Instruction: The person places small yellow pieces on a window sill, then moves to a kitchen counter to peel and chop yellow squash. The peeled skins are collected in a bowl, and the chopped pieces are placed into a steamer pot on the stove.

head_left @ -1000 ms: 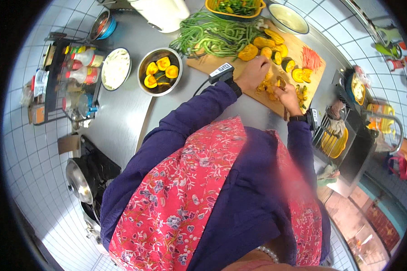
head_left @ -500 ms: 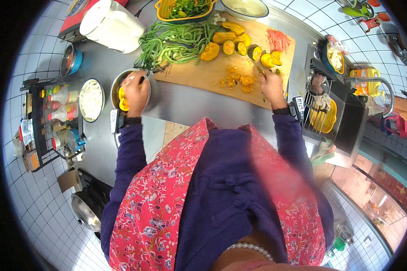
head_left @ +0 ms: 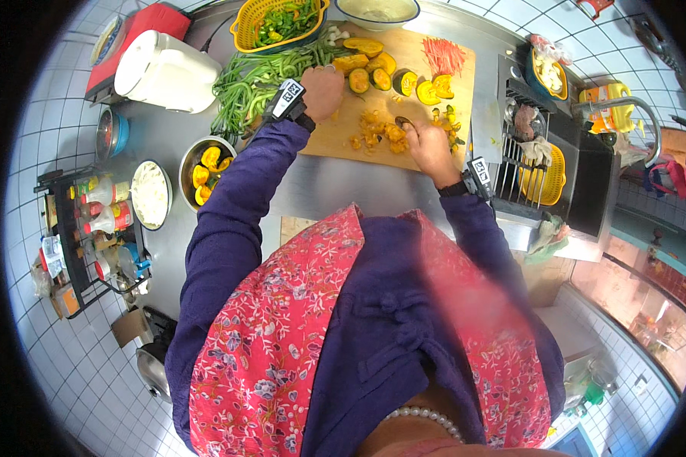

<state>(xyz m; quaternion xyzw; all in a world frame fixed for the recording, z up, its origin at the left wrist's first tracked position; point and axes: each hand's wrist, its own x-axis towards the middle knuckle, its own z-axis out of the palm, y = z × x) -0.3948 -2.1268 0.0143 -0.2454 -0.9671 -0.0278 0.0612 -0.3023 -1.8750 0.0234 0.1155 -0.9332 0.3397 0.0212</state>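
My left hand [head_left: 324, 93] is at the far left of the wooden cutting board [head_left: 335, 141], its curled fingers closed over a pumpkin piece that the hand mostly hides. Beside it lie several cut pumpkin pieces [head_left: 381, 78], orange inside with dark rind. In my right hand [head_left: 430, 145] is a small metal spoon [head_left: 404, 122], its tip over scraped orange pumpkin pulp [head_left: 371, 128] on the board. To the left a steel bowl [head_left: 187, 169] holds several yellow pumpkin pieces [head_left: 200, 175].
Green long beans [head_left: 244, 87] lie along the board's left edge, with a yellow basket of cut green peppers [head_left: 240, 27] behind. Red strips [head_left: 443, 57] sit at the board's far right. A white kettle-like appliance [head_left: 164, 72], a bowl of white shreds [head_left: 152, 196] and the sink [head_left: 587, 179] flank the work area.
My left hand has moved from the steel bowl over to the board's pumpkin pieces, leaving yellow pieces in the bowl. My right hand stays by the pulp with the spoon. The view has shifted.
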